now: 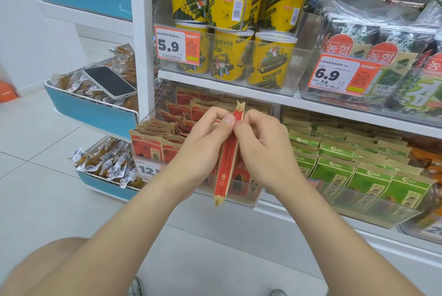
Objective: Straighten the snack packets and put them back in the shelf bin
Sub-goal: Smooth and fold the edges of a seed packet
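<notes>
both hands, left and right, grip closed on my red packet edge-on; pinching harder could crease it before the bin.

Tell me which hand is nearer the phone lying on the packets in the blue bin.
Left. The left hand pinches the red packet on the side toward the phone; the right hand holds the packet's far side.

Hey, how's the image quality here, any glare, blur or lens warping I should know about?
Head view: bright, even store light; glare on the clear plastic seaweed bags; wide-angle bending of the white shelf post; both hands, left hand and right hand, and the red snack packet stay sharp.
</notes>
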